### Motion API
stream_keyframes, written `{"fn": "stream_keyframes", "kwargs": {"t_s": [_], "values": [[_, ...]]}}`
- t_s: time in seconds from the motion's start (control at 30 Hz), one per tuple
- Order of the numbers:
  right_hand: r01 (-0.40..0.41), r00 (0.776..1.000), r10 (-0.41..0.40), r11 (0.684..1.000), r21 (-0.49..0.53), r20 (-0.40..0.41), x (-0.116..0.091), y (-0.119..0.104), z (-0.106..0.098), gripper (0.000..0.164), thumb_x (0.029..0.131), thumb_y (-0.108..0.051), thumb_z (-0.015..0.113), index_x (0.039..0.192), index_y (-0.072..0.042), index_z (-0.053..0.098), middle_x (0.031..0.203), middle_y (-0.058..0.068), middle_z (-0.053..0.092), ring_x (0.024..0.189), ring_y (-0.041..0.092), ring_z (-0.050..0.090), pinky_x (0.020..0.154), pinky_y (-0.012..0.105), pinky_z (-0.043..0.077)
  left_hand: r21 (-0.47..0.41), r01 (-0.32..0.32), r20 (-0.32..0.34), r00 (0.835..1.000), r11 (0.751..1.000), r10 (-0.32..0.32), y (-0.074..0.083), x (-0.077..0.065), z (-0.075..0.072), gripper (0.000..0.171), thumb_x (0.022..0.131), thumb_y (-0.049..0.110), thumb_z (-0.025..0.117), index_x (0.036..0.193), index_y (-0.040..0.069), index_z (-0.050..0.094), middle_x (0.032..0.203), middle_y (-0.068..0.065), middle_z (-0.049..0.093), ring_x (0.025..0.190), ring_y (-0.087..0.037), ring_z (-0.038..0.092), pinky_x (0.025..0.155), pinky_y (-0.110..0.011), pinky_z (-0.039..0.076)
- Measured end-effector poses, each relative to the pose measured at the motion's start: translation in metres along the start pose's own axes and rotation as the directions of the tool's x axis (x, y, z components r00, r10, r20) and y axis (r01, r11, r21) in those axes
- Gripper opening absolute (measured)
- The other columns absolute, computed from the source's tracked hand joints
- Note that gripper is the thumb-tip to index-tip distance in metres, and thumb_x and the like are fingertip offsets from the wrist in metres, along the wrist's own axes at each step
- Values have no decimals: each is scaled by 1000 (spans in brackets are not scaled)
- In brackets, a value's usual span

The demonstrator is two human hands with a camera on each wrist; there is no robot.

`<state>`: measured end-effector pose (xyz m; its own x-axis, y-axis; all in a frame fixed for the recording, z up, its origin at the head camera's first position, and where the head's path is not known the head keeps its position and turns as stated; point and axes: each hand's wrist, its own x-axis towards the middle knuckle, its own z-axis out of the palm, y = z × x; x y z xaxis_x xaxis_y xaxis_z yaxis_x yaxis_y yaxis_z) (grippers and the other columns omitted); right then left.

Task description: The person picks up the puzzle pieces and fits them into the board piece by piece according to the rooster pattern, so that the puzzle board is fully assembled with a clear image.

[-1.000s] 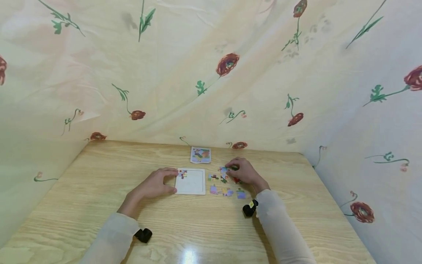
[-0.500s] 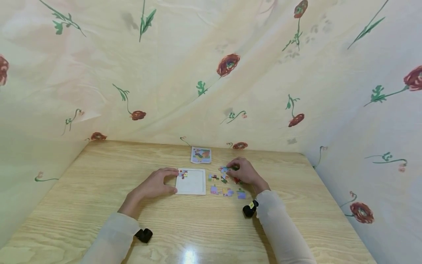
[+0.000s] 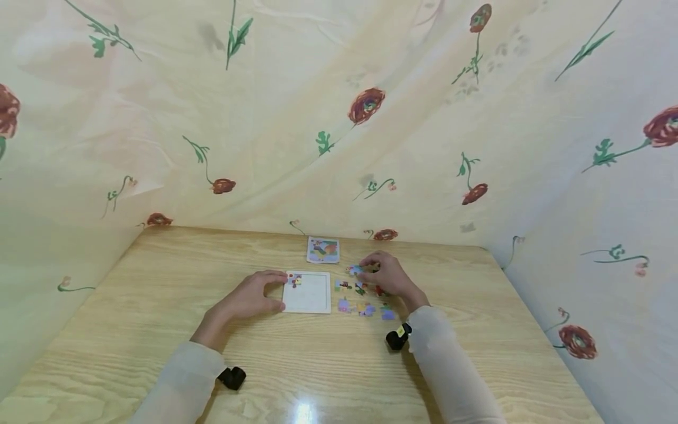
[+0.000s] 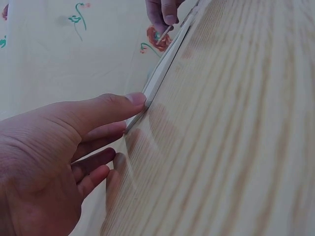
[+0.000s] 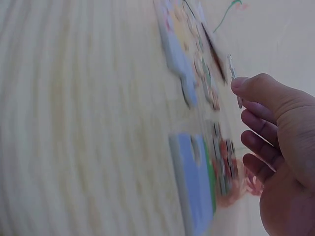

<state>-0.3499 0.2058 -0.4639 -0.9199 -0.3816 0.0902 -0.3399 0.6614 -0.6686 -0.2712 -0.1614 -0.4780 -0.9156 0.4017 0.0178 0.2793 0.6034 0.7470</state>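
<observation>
My left hand (image 3: 254, 294) rests at the left edge of a white square puzzle board (image 3: 312, 297). Its thumb and fingertips touch that edge, and the left wrist view shows the thumb (image 4: 118, 103) against the board's rim. One joined piece (image 3: 294, 280) lies in the board's upper left corner. My right hand (image 3: 389, 275) pinches a blue puzzle piece (image 3: 354, 270) between thumb and fingers. The right wrist view shows this piece (image 5: 231, 66) edge-on, raised off the table. Below the right hand lie several loose puzzle pieces (image 3: 365, 308), some partly hidden by it.
A small picture card (image 3: 323, 250) with a colourful printed scene lies behind the board. The wooden table (image 3: 318, 359) reaches back to a flower-printed cloth (image 3: 265, 147), which hangs behind and at the sides. In the right wrist view a purple-blue piece (image 5: 192, 177) lies near the hand.
My right hand has moved slightly left and lifted the blue puzzle piece away from the other pieces. My left hand and the board have stayed in place.
</observation>
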Motion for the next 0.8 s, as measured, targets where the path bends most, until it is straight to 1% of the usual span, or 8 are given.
{"fn": "stream_keyframes", "kwargs": {"t_s": [0.33,0.5,0.7,0.8], "values": [[37,999,-37,999,11,10,5,-17,14,21,93,-22,78,110,-11,77,128,12,64,119,32,61,102,52,53,1,5,-2,1000,1000,-5,0,1,1,61,87,25,80,143,8,61,155,-7,53,151,-36,40,123,-59,34],[49,998,-50,998,48,32,7,-31,22,21,92,-21,79,110,-10,77,127,11,63,121,32,59,104,53,52,-1,3,-1,1000,1000,-3,1,1,1,61,87,25,80,143,8,61,155,-7,53,151,-37,40,122,-59,34],[71,996,-74,996,48,50,12,-42,35,22,91,-21,80,110,-11,77,122,7,65,118,28,61,105,50,52,4,0,0,1000,1000,0,2,0,0,62,87,24,79,143,7,61,155,-8,53,150,-38,40,122,-60,34],[50,996,-54,997,63,67,14,-43,44,19,91,-23,80,108,-15,77,122,1,65,120,26,60,106,49,51,0,-1,1,1000,1000,1,2,-1,0,62,87,24,80,143,7,60,155,-9,53,150,-38,40,122,-60,34]]}}
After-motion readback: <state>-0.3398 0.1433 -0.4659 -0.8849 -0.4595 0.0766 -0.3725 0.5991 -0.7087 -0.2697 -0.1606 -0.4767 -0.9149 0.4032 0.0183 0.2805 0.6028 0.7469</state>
